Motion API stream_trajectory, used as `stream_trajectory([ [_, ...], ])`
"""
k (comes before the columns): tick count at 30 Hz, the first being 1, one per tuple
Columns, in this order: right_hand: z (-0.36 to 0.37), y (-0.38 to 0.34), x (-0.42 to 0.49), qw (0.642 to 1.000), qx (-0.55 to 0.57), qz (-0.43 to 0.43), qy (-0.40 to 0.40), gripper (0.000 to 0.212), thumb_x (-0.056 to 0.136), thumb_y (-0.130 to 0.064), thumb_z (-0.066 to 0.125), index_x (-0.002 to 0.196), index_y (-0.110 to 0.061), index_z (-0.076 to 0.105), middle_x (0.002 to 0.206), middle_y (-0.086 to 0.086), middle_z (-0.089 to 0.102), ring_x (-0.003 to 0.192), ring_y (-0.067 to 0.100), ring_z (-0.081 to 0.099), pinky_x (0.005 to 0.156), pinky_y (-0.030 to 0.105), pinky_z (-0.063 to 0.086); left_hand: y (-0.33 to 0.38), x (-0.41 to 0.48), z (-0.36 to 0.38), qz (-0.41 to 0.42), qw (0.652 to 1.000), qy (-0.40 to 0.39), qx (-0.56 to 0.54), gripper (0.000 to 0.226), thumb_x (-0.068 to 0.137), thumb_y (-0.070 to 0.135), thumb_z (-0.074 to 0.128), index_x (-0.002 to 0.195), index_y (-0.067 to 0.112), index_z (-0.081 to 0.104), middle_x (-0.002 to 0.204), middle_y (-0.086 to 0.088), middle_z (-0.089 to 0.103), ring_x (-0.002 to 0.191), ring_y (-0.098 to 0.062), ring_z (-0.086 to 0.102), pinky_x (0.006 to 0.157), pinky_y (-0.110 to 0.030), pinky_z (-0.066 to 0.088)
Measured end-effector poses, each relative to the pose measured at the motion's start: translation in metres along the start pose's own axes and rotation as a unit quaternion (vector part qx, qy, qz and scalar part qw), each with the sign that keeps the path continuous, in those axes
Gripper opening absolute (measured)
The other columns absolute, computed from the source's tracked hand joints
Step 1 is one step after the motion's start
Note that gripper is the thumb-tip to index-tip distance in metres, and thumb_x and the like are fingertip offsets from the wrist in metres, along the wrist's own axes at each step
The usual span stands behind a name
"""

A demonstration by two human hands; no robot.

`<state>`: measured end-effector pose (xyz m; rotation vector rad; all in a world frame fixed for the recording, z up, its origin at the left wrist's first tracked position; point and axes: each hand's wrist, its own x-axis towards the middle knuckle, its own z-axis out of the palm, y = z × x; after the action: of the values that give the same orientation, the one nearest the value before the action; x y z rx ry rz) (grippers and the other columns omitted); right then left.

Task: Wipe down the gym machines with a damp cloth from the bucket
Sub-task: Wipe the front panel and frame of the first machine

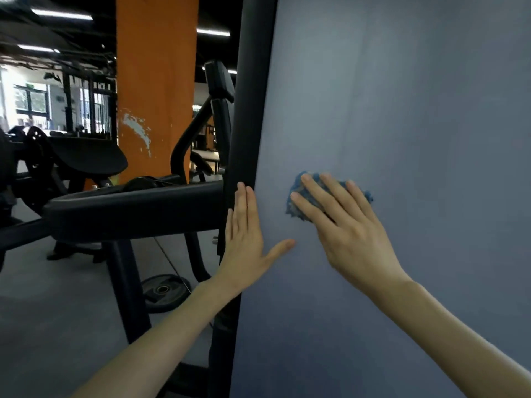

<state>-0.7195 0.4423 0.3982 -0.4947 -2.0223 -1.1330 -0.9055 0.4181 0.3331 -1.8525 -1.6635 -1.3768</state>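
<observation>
A large grey-blue flat panel [402, 110] of a gym machine fills the right half of the view, edged on its left by a black upright post [247, 110]. My right hand [344, 225] presses a crumpled blue cloth [296, 205] flat against the panel with straight fingers; most of the cloth is hidden under the fingers. My left hand [244, 239] lies flat and open on the panel's left edge, its fingertips against the post and its thumb spread to the right. No bucket is in view.
A black padded arm [135, 208] of the machine sticks out left from the post at hand height. Behind stand an orange pillar [156, 81] and other black machines [57, 162]. A weight plate [163, 291] lies on the grey floor [57, 326].
</observation>
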Motion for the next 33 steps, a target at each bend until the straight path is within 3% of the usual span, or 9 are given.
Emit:
stream_trajectory([
  [5,0.011,-0.016,-0.010,1.000,-0.006,-0.003,-0.001,0.081,0.065,0.011,0.072,0.140,-0.006,0.047,0.151,0.014,0.037,0.140,0.033,0.030,0.118,0.041,0.009,-0.010,-0.004,0.012,0.013,1.000,0.000,0.016,0.132,0.054,0.095,0.032,0.141,0.019,-0.032,0.141,0.010,-0.049,0.137,-0.010,-0.036,0.112,-0.034,-0.022],
  [12,0.004,0.003,0.049,0.998,-0.023,-0.059,0.019,0.049,0.084,0.002,0.032,0.123,-0.002,0.061,0.138,0.017,0.053,0.128,0.037,0.049,0.111,0.043,0.026,-0.009,-0.002,0.005,0.000,0.998,-0.047,0.032,0.134,0.045,0.102,0.016,0.133,0.020,-0.044,0.136,0.008,-0.055,0.130,-0.011,-0.045,0.105,-0.032,-0.030],
  [15,-0.010,0.034,0.114,0.997,-0.035,0.033,0.062,0.056,0.079,0.007,0.061,0.134,-0.002,0.051,0.146,0.018,0.043,0.137,0.036,0.037,0.116,0.045,0.018,-0.007,-0.001,0.001,0.004,0.998,-0.056,0.033,0.133,0.047,0.101,0.017,0.132,0.019,-0.045,0.136,0.006,-0.055,0.130,-0.012,-0.046,0.102,-0.030,-0.031],
  [17,-0.012,0.036,0.133,0.992,-0.041,0.088,0.076,0.053,0.090,0.001,0.055,0.141,-0.008,0.045,0.153,0.012,0.034,0.144,0.032,0.025,0.119,0.042,0.009,-0.006,-0.001,0.000,0.005,0.998,-0.056,0.039,0.134,0.046,0.102,0.015,0.132,0.018,-0.046,0.136,0.005,-0.055,0.130,-0.012,-0.046,0.101,-0.029,-0.031],
  [21,0.022,-0.003,0.091,0.995,-0.029,-0.091,0.036,0.040,0.093,-0.016,0.046,0.132,-0.013,0.057,0.144,0.014,0.048,0.135,0.034,0.041,0.113,0.048,0.028,-0.005,-0.002,0.000,-0.001,0.997,-0.057,0.043,0.136,0.045,0.102,0.011,0.135,0.015,-0.042,0.137,0.004,-0.055,0.130,-0.013,-0.046,0.101,-0.029,-0.032],
  [24,0.018,0.008,0.089,0.982,-0.028,-0.182,-0.048,0.058,0.080,0.001,0.060,0.136,-0.012,0.054,0.146,0.017,0.044,0.136,0.036,0.039,0.113,0.048,0.027,-0.004,-0.002,-0.003,-0.007,0.997,-0.066,0.040,0.135,0.050,0.100,0.019,0.135,0.014,-0.043,0.136,0.004,-0.056,0.129,-0.012,-0.047,0.103,-0.030,-0.031],
  [27,0.003,0.032,0.141,0.997,-0.061,-0.053,0.013,0.064,0.082,0.010,0.060,0.141,-0.009,0.046,0.150,0.017,0.037,0.140,0.036,0.031,0.116,0.049,0.020,-0.004,-0.003,-0.005,-0.006,0.996,-0.074,0.043,0.133,0.055,0.093,0.030,0.131,0.015,-0.047,0.133,0.004,-0.058,0.128,-0.012,-0.048,0.105,-0.033,-0.029],
  [30,0.007,0.029,0.156,0.994,-0.047,0.090,0.040,0.077,0.076,-0.006,0.077,0.144,-0.010,0.041,0.154,0.015,0.032,0.144,0.034,0.024,0.118,0.045,0.013,-0.005,-0.002,-0.004,-0.009,0.996,-0.077,0.046,0.134,0.050,0.099,0.021,0.130,0.017,-0.048,0.135,0.004,-0.057,0.129,-0.013,-0.047,0.106,-0.034,-0.027],
  [33,0.010,0.002,0.118,0.991,-0.052,-0.078,-0.091,0.105,0.056,-0.014,0.089,0.147,-0.009,0.036,0.156,0.015,0.027,0.145,0.033,0.020,0.118,0.044,0.010,-0.004,-0.002,-0.004,-0.010,0.995,-0.085,0.042,0.133,0.047,0.101,0.012,0.130,0.017,-0.048,0.135,0.003,-0.057,0.128,-0.013,-0.048,0.107,-0.035,-0.026],
])
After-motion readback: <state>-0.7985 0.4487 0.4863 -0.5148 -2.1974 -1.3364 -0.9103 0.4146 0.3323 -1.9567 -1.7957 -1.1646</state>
